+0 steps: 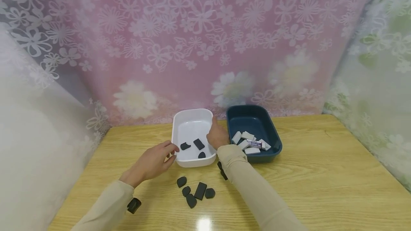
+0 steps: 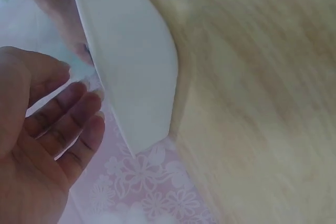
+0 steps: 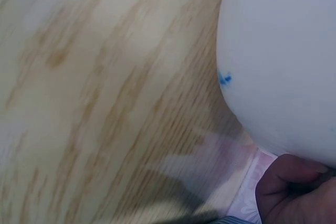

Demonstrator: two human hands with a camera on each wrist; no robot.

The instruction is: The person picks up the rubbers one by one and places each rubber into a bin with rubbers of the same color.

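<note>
Three small, flat black pieces (image 1: 199, 144) lie inside a white plastic tub with round corners (image 1: 192, 128), spread from 5 to 7 o'clock in it. This tub sits on a light brown wooden table (image 1: 321, 174). At its 8 o'clock side, the left hand (image 1: 157, 159) is just beside the rim, with fingers loosely bent and a gap between thumb and fingertips. At 3 o'clock, the right hand (image 1: 218, 134) is by the other rim. It looks curled, but the tub and the hand itself hide the fingertips, so I cannot tell whether it pinches the rim or some little thing.

Five more flat black pieces (image 1: 200, 190) lie in a bunch on the table, at 6 o'clock from the white tub. One is a long block, and the rest have rounder shapes. A dark blue plastic tub (image 1: 247, 115) stands at 3 o'clock, past the right hand. White blocks (image 1: 252, 150) are piled at its 6 o'clock end, and one block with a dark printed sleeve (image 1: 254, 144) lies among them. Behind the table hangs pink cloth with white flowers (image 1: 199, 63).
</note>
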